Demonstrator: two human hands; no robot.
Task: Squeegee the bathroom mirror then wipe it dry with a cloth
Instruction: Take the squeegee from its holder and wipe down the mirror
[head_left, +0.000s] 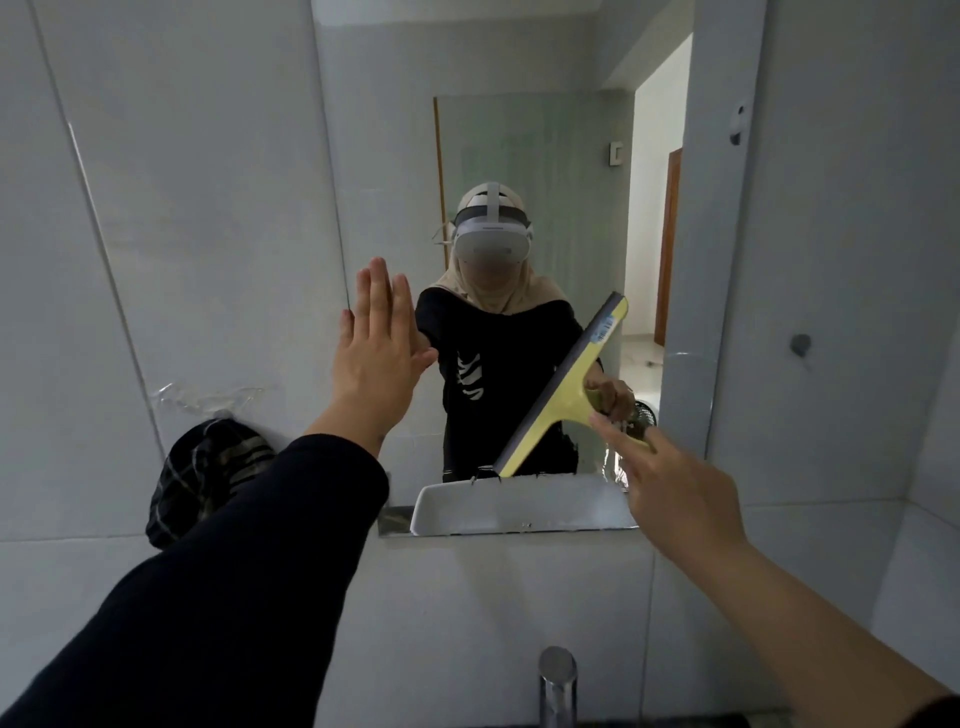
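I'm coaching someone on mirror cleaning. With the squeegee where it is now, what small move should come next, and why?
Probably pull the squeegee down to the mirror's bottom edge. The right hand holds its handle with the blade tilted low on the glass, just above the white tray, while the left hand rests flat, open.

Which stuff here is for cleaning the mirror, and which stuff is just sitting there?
For the job:
mirror
yellow squeegee, held in the right hand
dark checked cloth, hanging on the wall at the left
left hand, open flat at the mirror's edge

Just there:
white tray below the mirror
tap
wall hook
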